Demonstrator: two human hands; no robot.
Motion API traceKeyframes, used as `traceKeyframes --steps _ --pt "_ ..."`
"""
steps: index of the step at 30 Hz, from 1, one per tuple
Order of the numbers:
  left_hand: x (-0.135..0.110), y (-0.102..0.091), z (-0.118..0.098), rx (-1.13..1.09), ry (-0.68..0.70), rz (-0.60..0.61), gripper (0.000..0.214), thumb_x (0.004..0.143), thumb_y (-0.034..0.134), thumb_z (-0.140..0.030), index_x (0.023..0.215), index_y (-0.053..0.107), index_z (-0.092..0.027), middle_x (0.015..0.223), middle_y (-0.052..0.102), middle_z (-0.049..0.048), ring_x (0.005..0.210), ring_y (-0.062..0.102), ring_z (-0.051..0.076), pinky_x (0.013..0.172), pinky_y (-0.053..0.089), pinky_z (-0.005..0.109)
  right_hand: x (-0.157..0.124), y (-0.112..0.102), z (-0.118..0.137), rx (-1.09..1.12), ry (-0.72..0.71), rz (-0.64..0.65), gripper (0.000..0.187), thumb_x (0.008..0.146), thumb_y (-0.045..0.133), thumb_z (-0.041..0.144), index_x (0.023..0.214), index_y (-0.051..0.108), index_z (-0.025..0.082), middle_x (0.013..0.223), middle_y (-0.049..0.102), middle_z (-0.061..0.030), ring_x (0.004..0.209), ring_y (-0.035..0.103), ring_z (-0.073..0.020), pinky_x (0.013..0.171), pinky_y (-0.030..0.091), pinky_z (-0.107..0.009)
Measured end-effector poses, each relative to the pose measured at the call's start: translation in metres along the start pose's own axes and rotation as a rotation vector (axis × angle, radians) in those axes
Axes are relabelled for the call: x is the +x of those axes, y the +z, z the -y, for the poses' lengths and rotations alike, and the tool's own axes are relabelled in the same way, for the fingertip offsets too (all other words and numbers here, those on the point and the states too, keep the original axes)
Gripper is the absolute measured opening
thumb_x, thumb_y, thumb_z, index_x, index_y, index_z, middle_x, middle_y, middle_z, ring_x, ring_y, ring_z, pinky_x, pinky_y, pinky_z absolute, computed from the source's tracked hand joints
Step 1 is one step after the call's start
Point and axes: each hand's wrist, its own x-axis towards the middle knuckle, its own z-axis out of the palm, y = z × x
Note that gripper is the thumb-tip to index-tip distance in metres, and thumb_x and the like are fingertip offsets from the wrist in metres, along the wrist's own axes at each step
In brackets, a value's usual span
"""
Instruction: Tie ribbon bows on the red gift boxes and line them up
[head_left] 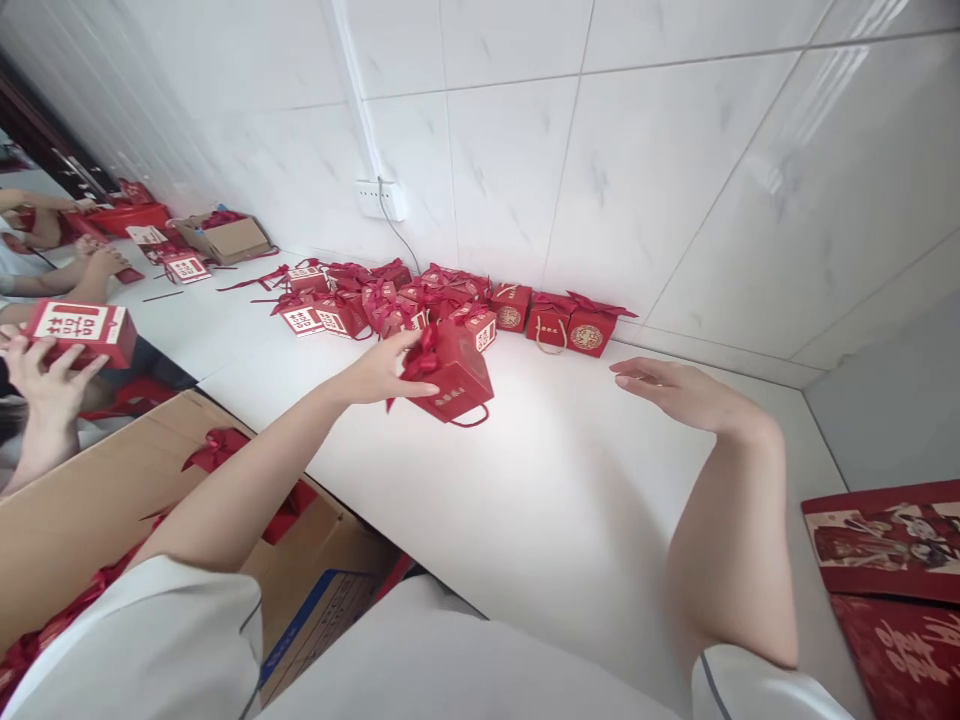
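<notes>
While the left hand (382, 374) holds a red box (461, 372) above the tabletop (525, 520), its grip pinching it at the bow (429, 352) between thumb and fingers, the right hand (682, 392) hovers well apart, its grip loosely spread. The box is tilted, its cord handle (484, 417) sticking out low on the near side. Beyond, ribboned boxes (379, 303) crowd along the wall (510, 150); at left, a co-worker's hand (52, 378) holds another box (82, 332)

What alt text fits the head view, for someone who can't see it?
Left hand grips a ribboned red box over a white table; right hand hovers apart from it. More red boxes cluster by the tiled wall, and a co-worker's hand, far left, holds another box.
</notes>
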Motion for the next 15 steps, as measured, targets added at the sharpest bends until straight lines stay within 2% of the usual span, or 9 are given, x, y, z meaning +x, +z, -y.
traceKeyframes --steps 2,4,6,8,10,12,13,15 --pt "-0.021 -0.018 0.006 -0.014 -0.028 -0.093 0.069 0.058 0.077 -0.044 0.121 0.059 -0.023 0.119 0.062 0.0066 0.111 0.058 0.028 0.095 0.047 0.037 0.005 0.007 0.008 0.009 -0.028 -0.029 0.043 0.085 0.045 0.061 0.113 0.062 0.032 0.123 0.063 -0.0051 0.111 0.059 -0.0313 0.087 0.051 -0.047" --pt "-0.036 -0.024 0.009 -0.008 -0.039 -0.152 0.073 0.059 0.077 -0.044 0.127 0.055 -0.026 0.124 0.060 0.0057 0.113 0.057 0.027 0.096 0.047 0.036 0.013 0.022 0.026 0.080 -0.139 -0.081 0.042 0.085 0.047 0.059 0.112 0.061 0.030 0.123 0.062 -0.0059 0.111 0.059 -0.0301 0.091 0.049 -0.047" --pt "-0.044 -0.018 0.007 0.031 -0.053 -0.184 0.087 0.058 0.077 -0.044 0.137 0.045 -0.028 0.131 0.055 0.0057 0.117 0.054 0.028 0.100 0.044 0.037 0.021 0.046 0.051 0.216 -0.333 -0.100 0.046 0.084 0.054 0.056 0.122 0.055 0.030 0.132 0.055 -0.0056 0.120 0.054 -0.0274 0.100 0.044 -0.045" --pt "-0.049 -0.005 0.001 0.091 -0.060 -0.198 0.099 0.056 0.078 -0.046 0.143 0.035 -0.027 0.135 0.052 0.0074 0.119 0.052 0.029 0.103 0.041 0.039 0.029 0.077 0.076 0.319 -0.540 -0.048 0.066 0.079 0.062 0.053 0.137 0.038 0.032 0.145 0.042 -0.0054 0.131 0.042 -0.0260 0.105 0.039 -0.045" --pt "-0.054 0.006 -0.006 0.146 -0.045 -0.174 0.101 0.055 0.078 -0.049 0.144 0.034 -0.026 0.131 0.054 0.0087 0.118 0.053 0.030 0.105 0.039 0.042 0.037 0.110 0.094 0.350 -0.657 -0.002 0.086 0.075 0.067 0.053 0.145 0.023 0.032 0.153 0.028 -0.0068 0.139 0.030 -0.0253 0.111 0.032 -0.045" --pt "-0.064 0.005 -0.010 0.182 -0.042 -0.151 0.100 0.054 0.078 -0.051 0.142 0.036 -0.026 0.124 0.058 0.0079 0.116 0.054 0.030 0.107 0.036 0.044 0.044 0.141 0.100 0.320 -0.693 0.043 0.094 0.074 0.068 0.054 0.148 0.015 0.030 0.154 0.023 -0.0083 0.142 0.023 -0.0260 0.114 0.026 -0.047" --pt "-0.072 -0.001 -0.009 0.194 -0.059 -0.151 0.100 0.054 0.078 -0.052 0.142 0.037 -0.027 0.123 0.059 0.0068 0.115 0.054 0.029 0.108 0.035 0.044 0.047 0.155 0.099 0.317 -0.682 0.073 0.092 0.076 0.066 0.054 0.148 0.014 0.031 0.154 0.023 -0.0088 0.142 0.022 -0.0259 0.114 0.026 -0.047" --pt "-0.093 -0.024 -0.004 0.230 -0.161 -0.188 0.099 0.054 0.076 -0.054 0.141 0.036 -0.028 0.127 0.058 0.0037 0.115 0.054 0.026 0.106 0.037 0.041 0.054 0.179 0.092 0.316 -0.644 0.090 0.083 0.082 0.059 0.054 0.148 0.014 0.031 0.153 0.024 -0.0093 0.141 0.025 -0.0253 0.112 0.029 -0.048"
